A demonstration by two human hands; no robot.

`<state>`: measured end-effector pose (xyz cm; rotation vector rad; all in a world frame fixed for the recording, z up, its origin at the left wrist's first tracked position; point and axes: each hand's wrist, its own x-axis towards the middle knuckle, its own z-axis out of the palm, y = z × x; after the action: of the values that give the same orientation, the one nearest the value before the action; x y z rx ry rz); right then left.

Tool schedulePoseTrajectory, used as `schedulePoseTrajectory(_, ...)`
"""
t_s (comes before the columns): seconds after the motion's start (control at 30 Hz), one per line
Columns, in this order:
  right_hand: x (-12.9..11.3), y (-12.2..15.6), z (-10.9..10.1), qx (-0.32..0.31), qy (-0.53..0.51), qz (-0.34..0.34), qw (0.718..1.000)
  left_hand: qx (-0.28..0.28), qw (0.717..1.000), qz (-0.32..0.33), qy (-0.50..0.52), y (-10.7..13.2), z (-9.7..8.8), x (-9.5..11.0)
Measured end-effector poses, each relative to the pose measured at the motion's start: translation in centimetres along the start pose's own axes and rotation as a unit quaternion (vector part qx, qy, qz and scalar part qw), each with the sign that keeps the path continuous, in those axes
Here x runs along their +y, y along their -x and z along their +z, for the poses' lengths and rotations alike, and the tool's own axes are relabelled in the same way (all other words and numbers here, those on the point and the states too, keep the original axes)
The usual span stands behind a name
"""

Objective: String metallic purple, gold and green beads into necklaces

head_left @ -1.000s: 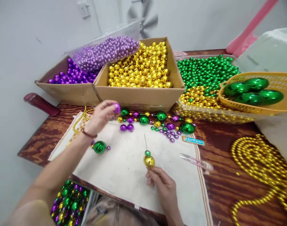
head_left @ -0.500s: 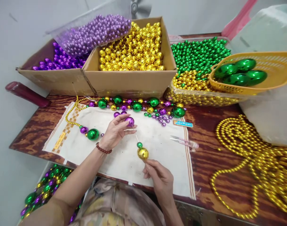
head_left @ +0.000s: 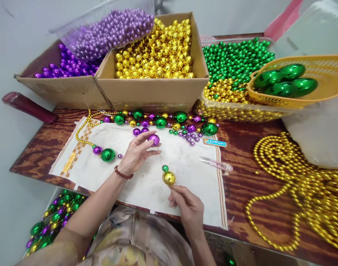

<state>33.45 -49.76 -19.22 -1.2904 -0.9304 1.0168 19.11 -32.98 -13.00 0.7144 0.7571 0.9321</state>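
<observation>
Gripping purple bead (head_left: 154, 139) over open cloth (head_left: 203, 192): left hand (head_left: 138, 153); pinching needle (head_left: 161, 159) near front edge of surface (head_left: 237, 201): right hand (head_left: 188, 207).

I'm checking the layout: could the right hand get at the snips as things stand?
Probably yes: the snips lie uncovered, bare cloth between them and the right hand, though it pinches below the gold bead.

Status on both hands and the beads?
Left hand pinching purple bead at upper end of needle. Right hand pinched just below gold bead, green bead above it. Snips to the right, apart from both hands.
</observation>
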Motion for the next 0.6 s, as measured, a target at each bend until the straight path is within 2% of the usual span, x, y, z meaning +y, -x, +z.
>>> schedulePoseTrajectory(0.2, 0.5, 0.1, 0.1, 0.007, 0.001, 0.024, 1.000, -0.014, 1.000, 0.013, -0.006, 0.1, 0.2, -0.1)
schedulePoseTrajectory(0.43, 1.5, 0.2, 0.8, 0.044, -0.033, 0.054, 0.997, 0.006, 0.993, 0.109, -0.034, 0.4, 1.0, -0.8)
schedulePoseTrajectory(0.6, 2.0, -0.1, 1.4, 0.061, -0.059, 0.056, 0.995, -0.030, 0.990, 0.111, -0.087, 1.4, 1.3, -1.1)
